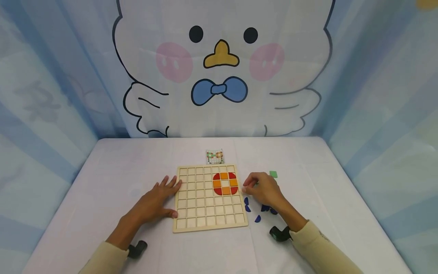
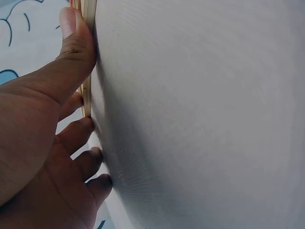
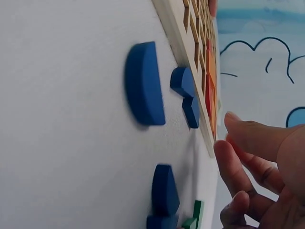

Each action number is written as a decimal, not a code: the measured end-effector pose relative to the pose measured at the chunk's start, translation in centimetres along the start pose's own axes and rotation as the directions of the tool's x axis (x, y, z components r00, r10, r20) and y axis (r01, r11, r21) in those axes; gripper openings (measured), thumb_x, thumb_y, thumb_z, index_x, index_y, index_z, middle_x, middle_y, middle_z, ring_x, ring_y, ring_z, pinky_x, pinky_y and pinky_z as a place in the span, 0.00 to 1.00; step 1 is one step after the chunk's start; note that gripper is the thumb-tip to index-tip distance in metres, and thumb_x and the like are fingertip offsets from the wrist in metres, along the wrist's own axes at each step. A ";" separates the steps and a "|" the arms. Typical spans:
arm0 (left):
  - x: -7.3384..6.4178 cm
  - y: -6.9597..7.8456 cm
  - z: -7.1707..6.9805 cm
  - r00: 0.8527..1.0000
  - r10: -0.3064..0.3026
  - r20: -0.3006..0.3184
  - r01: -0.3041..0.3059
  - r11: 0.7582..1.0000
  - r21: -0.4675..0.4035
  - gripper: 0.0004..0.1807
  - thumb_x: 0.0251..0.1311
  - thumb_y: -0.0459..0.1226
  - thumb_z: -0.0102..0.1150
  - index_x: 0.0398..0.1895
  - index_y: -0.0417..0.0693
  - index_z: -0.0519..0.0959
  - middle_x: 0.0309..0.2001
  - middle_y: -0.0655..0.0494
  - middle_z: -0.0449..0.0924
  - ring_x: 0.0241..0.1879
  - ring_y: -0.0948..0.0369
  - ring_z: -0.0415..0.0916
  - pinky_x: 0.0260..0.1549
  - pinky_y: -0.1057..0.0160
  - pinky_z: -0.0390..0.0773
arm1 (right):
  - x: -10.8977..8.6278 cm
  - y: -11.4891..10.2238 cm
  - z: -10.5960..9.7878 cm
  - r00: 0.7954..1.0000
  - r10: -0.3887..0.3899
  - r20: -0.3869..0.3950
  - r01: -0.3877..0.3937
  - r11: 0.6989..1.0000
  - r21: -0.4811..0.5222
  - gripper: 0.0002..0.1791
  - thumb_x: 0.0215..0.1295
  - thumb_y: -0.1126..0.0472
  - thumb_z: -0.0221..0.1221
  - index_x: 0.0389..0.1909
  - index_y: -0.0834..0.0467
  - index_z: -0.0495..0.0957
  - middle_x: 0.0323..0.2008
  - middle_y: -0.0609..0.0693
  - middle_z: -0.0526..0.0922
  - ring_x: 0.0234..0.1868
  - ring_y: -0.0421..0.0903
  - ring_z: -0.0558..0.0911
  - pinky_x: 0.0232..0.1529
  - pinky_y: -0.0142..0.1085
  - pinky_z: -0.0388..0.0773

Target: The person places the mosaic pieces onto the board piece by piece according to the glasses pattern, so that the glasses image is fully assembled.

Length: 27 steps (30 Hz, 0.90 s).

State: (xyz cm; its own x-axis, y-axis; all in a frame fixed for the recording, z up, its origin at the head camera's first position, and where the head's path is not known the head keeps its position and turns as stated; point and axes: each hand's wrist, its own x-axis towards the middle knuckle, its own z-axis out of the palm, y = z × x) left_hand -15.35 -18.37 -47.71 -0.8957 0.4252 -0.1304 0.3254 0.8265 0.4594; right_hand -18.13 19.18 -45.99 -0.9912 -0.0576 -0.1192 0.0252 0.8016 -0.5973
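Observation:
A wooden grid board (image 1: 195,203) lies on the table, with red rounded corner pieces (image 1: 234,190) and orange squares (image 1: 224,176) forming a ring at its upper right. My left hand (image 1: 158,199) rests spread at the board's left edge; in the left wrist view its thumb (image 2: 76,45) touches the wooden side. Just off the right edge hovers my right hand (image 1: 264,188), fingers loosely bent, with a gap between thumb and forefinger and nothing seen in it. Below that hand lie several blue half-round pieces (image 3: 145,86), some touching each other.
A small printed pattern card (image 1: 215,156) sits behind the board. One green square (image 1: 273,174) lies beyond the right hand, and more green pieces (image 3: 198,214) show in the right wrist view. Dark devices (image 1: 137,249) are at both wrists. A printed curtain (image 1: 219,118) hangs behind the table.

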 end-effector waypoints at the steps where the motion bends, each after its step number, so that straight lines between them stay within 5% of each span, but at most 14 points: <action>1: 0.0 0.0 0.0 1.000 0.002 -0.001 -0.002 1.000 0.000 0.60 0.50 0.51 0.80 0.85 0.48 0.58 0.85 0.43 0.51 0.85 0.36 0.44 0.81 0.32 0.54 | -0.2 0.2 -0.1 1.000 0.001 0.011 -0.001 1.000 0.000 0.05 0.64 0.58 0.74 0.35 0.50 0.86 0.30 0.47 0.83 0.34 0.46 0.78 0.32 0.36 0.73; 21: -0.1 0.0 0.0 1.000 0.022 -0.009 -0.022 1.000 -0.007 0.60 0.49 0.51 0.81 0.84 0.46 0.59 0.85 0.41 0.52 0.84 0.35 0.45 0.81 0.32 0.54 | -1.8 1.0 -0.3 0.988 -0.069 0.136 0.073 0.997 -0.031 0.11 0.56 0.62 0.79 0.31 0.48 0.85 0.27 0.43 0.81 0.32 0.43 0.76 0.36 0.36 0.72; 27: -0.1 0.0 -0.1 1.000 0.014 -0.008 -0.014 1.000 -0.008 0.60 0.49 0.51 0.81 0.84 0.47 0.59 0.85 0.42 0.52 0.85 0.35 0.45 0.81 0.33 0.54 | -1.6 1.2 -0.5 0.985 -0.075 0.156 0.071 0.997 0.032 0.13 0.57 0.63 0.79 0.31 0.49 0.83 0.28 0.45 0.81 0.31 0.44 0.76 0.32 0.34 0.74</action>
State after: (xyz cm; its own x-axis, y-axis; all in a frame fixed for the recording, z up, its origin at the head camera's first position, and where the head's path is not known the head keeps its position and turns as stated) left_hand -15.26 -18.41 -47.64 -0.8935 0.4337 -0.1165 0.3356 0.8173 0.4684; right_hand -16.55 20.48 -46.10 -0.9579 -0.2096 -0.1960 -0.0411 0.7760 -0.6294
